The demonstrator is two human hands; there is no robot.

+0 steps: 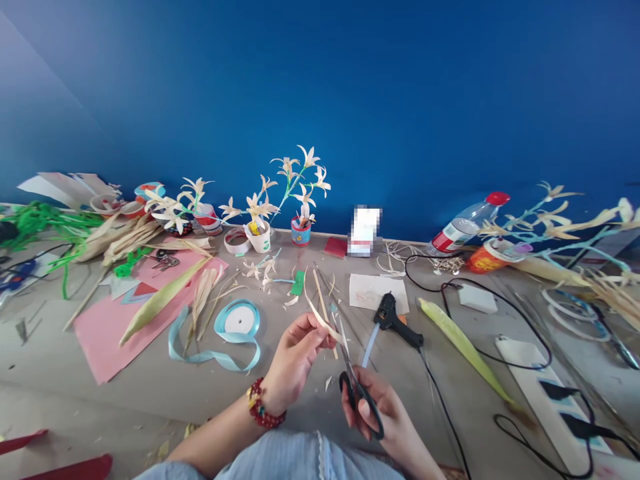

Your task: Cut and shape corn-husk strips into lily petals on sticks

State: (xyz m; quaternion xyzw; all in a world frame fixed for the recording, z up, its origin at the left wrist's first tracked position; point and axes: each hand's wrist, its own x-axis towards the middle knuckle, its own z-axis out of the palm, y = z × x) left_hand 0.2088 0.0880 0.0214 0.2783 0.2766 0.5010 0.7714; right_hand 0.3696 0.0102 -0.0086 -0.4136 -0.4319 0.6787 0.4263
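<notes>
My left hand [303, 347] pinches a narrow, pale strip of dried husk [323, 319] between thumb and fingers. Black-handled scissors [356, 387] sit in my right hand [383, 403], with fingers through the loops. Their blades reach up to the lower right end of the strip; whether they touch or cut it I cannot tell. Beyond my hands lie thin sticks [319, 293] and small husk scraps. A black glue gun [397, 321] with a clear glue stick rests to the right of the scissors.
Husk flowers stand in a white cup [259, 237] and a blue-red can [301, 232] by the wall. Blue ribbon [237, 333] and pink paper [110, 333] lie left. On the right are a tilted bottle [455, 230], a power strip [543, 400] and looping black cables.
</notes>
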